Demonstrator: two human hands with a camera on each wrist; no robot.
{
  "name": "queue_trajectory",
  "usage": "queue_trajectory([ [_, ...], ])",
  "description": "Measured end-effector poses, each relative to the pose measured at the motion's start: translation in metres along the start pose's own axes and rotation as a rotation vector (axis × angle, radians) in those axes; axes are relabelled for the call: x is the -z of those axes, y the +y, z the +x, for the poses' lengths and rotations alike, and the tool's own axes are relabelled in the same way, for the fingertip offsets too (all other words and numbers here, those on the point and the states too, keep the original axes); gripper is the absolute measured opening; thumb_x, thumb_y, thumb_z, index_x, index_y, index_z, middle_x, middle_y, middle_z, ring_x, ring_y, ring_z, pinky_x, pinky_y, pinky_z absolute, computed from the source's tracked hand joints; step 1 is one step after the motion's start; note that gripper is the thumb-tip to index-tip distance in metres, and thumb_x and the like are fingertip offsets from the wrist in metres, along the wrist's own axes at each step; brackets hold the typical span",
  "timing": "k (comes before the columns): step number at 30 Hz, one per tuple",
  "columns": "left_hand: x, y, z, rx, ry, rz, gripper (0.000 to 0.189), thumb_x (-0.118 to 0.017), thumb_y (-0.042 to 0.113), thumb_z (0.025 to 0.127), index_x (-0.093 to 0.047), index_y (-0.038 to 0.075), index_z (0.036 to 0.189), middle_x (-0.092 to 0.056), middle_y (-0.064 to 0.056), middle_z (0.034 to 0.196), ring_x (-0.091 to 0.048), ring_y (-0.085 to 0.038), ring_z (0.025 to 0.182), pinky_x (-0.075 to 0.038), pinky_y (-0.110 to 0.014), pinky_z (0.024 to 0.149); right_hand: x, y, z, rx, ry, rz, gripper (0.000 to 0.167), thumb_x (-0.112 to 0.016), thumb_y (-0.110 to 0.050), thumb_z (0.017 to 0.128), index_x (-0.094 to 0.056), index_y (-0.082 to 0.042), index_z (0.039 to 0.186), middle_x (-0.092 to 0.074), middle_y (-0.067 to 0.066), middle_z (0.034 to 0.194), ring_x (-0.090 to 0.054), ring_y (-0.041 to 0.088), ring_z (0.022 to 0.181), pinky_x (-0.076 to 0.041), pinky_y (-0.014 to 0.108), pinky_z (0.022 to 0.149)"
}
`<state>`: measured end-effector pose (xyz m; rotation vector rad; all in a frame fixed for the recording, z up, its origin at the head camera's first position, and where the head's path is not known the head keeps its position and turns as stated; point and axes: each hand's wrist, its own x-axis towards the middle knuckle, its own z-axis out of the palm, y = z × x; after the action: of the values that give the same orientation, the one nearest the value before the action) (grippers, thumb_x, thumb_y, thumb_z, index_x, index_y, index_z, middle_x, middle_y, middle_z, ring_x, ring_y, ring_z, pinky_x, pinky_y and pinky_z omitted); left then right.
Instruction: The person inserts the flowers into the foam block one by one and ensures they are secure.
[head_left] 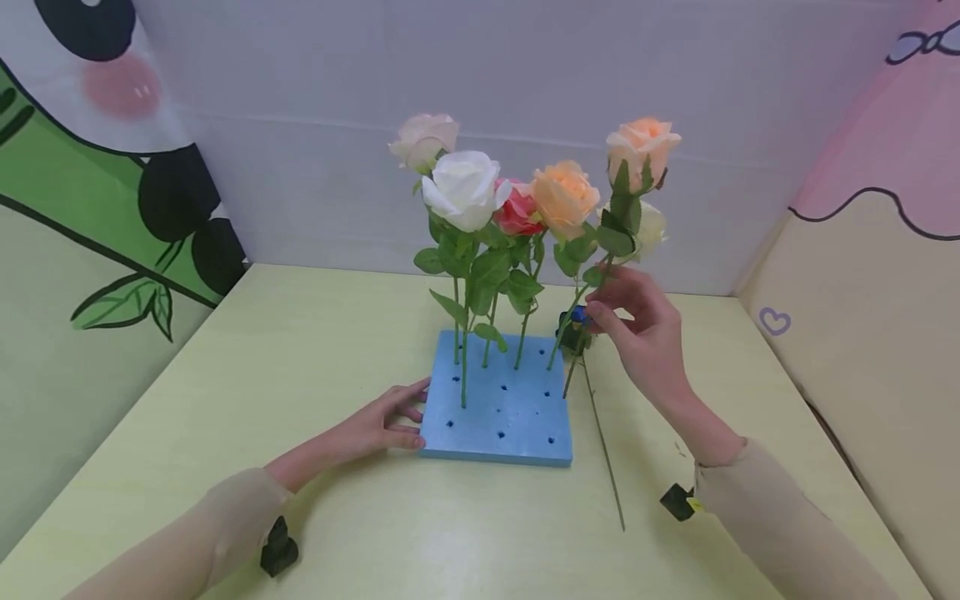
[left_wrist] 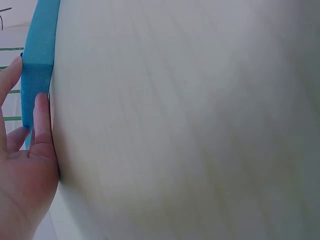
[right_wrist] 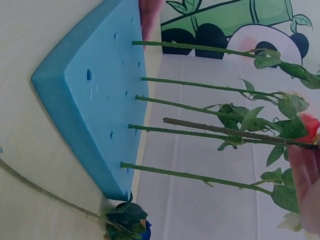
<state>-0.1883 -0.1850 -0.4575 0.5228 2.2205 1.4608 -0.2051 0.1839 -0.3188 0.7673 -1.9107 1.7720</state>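
My right hand (head_left: pixel 637 325) pinches the stem of a peach rose (head_left: pixel 641 150), held upright at the board's right side. In the right wrist view the brown lower end of its stem (right_wrist: pixel 200 125) hangs apart from the blue foam board (right_wrist: pixel 100 110). The fingers of my left hand (head_left: pixel 382 421) rest against the left side of the board (head_left: pixel 480 433), also seen in the left wrist view. Standing in the board's holes are a white rose (head_left: pixel 463 192), a pale pink rose (head_left: pixel 426 142), a red rose (head_left: pixel 519 208), an orange rose (head_left: pixel 564 198) and a pale yellow rose (head_left: pixel 651 229).
A blue rose (head_left: pixel 578 315) lies on the table (head_left: pixel 337 500) just right of the board, its thin stem (head_left: pixel 603 442) pointing toward the front. Several uncovered holes show in the board's front and right parts. A pale curtain (head_left: pixel 315 183) hangs behind the table.
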Motion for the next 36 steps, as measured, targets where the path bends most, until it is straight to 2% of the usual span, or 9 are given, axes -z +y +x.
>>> queue_trajectory([
  [4,0.0,0.001,0.0,-0.004,-0.005,-0.001,0.091,-0.075,0.024,0.088,-0.019,0.02,0.159,-0.034,-0.017,0.151,-0.051,-0.03,0.125,-0.055,-0.023,0.096,-0.013,0.005,-0.001,-0.024,-0.007,-0.009,0.038,-0.062,0.004,0.092,-0.057,-0.001,0.13,-0.067,-0.001,0.095,-0.067,0.013,0.08,-0.061,0.025,0.065],
  [7,0.0,0.001,0.0,0.001,-0.002,0.001,0.092,-0.076,0.025,0.088,-0.019,0.02,0.159,-0.035,-0.016,0.151,-0.051,-0.029,0.125,-0.055,-0.023,0.095,-0.023,0.009,-0.001,-0.024,-0.015,-0.023,0.037,-0.062,0.005,0.092,-0.057,0.001,0.128,-0.067,-0.005,0.097,-0.067,0.014,0.079,-0.061,0.026,0.064],
  [12,0.001,0.0,0.0,0.02,0.009,0.008,0.092,-0.077,0.026,0.087,-0.02,0.023,0.159,-0.037,-0.012,0.15,-0.052,-0.027,0.124,-0.055,-0.022,0.095,-0.036,0.016,-0.003,-0.003,-0.021,0.002,0.035,-0.06,0.009,0.092,-0.055,0.007,0.127,-0.067,-0.008,0.112,-0.068,0.01,0.08,-0.061,0.025,0.063],
  [16,0.001,0.001,0.0,0.019,0.007,0.014,0.092,-0.076,0.026,0.087,-0.02,0.022,0.159,-0.036,-0.014,0.151,-0.051,-0.028,0.124,-0.055,-0.022,0.095,-0.043,0.02,-0.004,0.02,-0.012,0.014,0.035,-0.06,0.009,0.092,-0.055,0.007,0.126,-0.067,-0.009,0.11,-0.068,0.006,0.079,-0.061,0.025,0.063],
  [19,0.001,0.002,0.0,0.017,0.002,0.019,0.091,-0.076,0.027,0.088,-0.02,0.021,0.159,-0.035,-0.015,0.151,-0.052,-0.028,0.124,-0.055,-0.023,0.095,-0.047,0.021,-0.007,0.037,-0.015,0.02,0.036,-0.06,0.01,0.091,-0.055,0.007,0.126,-0.069,-0.005,0.101,-0.069,0.007,0.079,-0.061,0.027,0.064],
  [24,0.001,0.003,0.0,0.02,0.001,0.013,0.091,-0.076,0.025,0.087,-0.02,0.021,0.159,-0.036,-0.015,0.151,-0.052,-0.028,0.123,-0.055,-0.023,0.096,-0.055,0.023,-0.011,0.05,-0.05,0.014,0.037,-0.06,0.01,0.091,-0.055,0.007,0.128,-0.067,0.019,0.094,-0.068,0.011,0.08,-0.062,0.031,0.066],
  [26,0.002,0.003,0.001,0.02,0.001,0.011,0.092,-0.076,0.025,0.087,-0.02,0.021,0.159,-0.036,-0.016,0.151,-0.053,-0.028,0.123,-0.055,-0.023,0.096,-0.058,0.025,-0.011,0.04,-0.061,0.001,0.036,-0.06,0.009,0.092,-0.056,0.005,0.128,-0.066,0.024,0.095,-0.068,0.013,0.081,-0.062,0.031,0.066],
  [34,0.0,0.005,0.001,0.019,0.0,0.007,0.092,-0.076,0.023,0.087,-0.02,0.019,0.159,-0.036,-0.016,0.15,-0.053,-0.028,0.122,-0.055,-0.022,0.095,-0.065,0.035,-0.015,-0.022,-0.074,-0.03,0.035,-0.061,0.003,0.094,-0.058,0.0,0.128,-0.068,0.024,0.097,-0.07,0.012,0.084,-0.062,0.027,0.069],
  [36,0.0,0.006,0.001,0.021,0.0,0.007,0.092,-0.076,0.024,0.087,-0.02,0.019,0.159,-0.036,-0.016,0.15,-0.053,-0.028,0.122,-0.055,-0.022,0.095,-0.066,0.036,-0.015,-0.023,-0.071,-0.035,0.034,-0.062,0.001,0.094,-0.058,0.0,0.128,-0.068,0.024,0.096,-0.07,0.016,0.084,-0.062,0.027,0.069],
])
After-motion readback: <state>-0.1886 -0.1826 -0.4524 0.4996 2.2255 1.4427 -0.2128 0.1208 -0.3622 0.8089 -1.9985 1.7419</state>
